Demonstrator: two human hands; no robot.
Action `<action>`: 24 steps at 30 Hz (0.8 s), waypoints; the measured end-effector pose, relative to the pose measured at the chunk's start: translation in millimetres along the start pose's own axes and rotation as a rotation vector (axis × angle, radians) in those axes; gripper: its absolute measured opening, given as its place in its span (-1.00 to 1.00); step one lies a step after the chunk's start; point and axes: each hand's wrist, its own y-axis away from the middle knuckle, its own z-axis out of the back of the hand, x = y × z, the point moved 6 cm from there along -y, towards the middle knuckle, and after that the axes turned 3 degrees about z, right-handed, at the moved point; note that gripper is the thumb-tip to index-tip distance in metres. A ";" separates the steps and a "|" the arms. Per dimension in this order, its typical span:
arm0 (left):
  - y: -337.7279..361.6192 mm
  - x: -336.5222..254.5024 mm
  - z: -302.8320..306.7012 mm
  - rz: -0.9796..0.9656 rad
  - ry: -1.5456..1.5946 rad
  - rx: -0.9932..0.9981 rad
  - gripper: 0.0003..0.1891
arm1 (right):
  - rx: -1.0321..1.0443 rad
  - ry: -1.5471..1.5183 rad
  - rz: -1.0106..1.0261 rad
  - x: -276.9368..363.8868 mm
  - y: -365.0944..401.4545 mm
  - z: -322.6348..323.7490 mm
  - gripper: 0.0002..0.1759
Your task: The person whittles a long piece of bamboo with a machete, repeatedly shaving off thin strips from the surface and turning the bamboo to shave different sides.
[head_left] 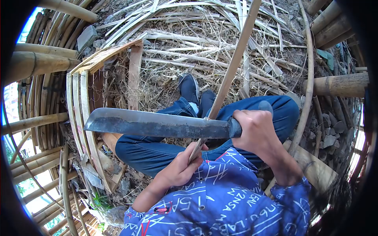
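My right hand (255,129) is closed round the dark handle of a machete (153,123). The broad blade points left across my lap, its upper edge bright and its lower side dark. A long, flat bamboo strip (235,59) runs from the top of the view down toward my belly. My left hand (185,165) grips the lower end of this strip just below the blade. The blade crosses over the strip near the handle and hides a short stretch of it.
To my left stands a wooden crate-like frame (84,106). Split bamboo strips (185,37) and shavings litter the ground ahead. Bamboo poles (43,65) line the left side, and a long thin pole (309,82) lies at my right. My dark shoes (189,87) are in front of me.
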 end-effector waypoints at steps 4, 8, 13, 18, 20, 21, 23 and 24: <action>7.0 4.0 -1.9 0.058 0.007 0.013 -0.65 | -0.027 0.049 -0.056 -18.3 -8.0 13.9 -0.79; 18.2 24.3 -5.2 0.076 -0.026 0.019 -0.64 | -0.124 0.172 -0.195 -47.4 -19.8 36.5 -0.80; 39.3 48.8 -2.9 0.116 -0.088 -0.011 -0.66 | -0.183 0.271 -0.210 -67.1 -24.0 53.1 -0.79; 64.0 64.1 11.3 0.127 -0.167 -0.057 -0.67 | -0.191 0.235 -0.131 -57.0 -27.8 66.2 -0.79; 71.4 67.1 12.7 0.144 -0.186 -0.052 -0.67 | -0.198 0.222 -0.098 -50.1 -30.7 68.9 -0.79; 74.8 68.9 13.9 0.158 -0.200 -0.050 -0.67 | -0.202 0.212 -0.060 -45.4 -32.1 69.7 -0.80; 81.9 74.5 12.8 0.134 -0.244 -0.049 -0.67 | -0.204 0.222 -0.036 -40.1 -33.3 71.0 -0.79; 84.3 73.8 12.3 0.101 -0.238 -0.076 -0.67 | -0.201 0.229 -0.008 -36.7 -33.9 71.6 -0.79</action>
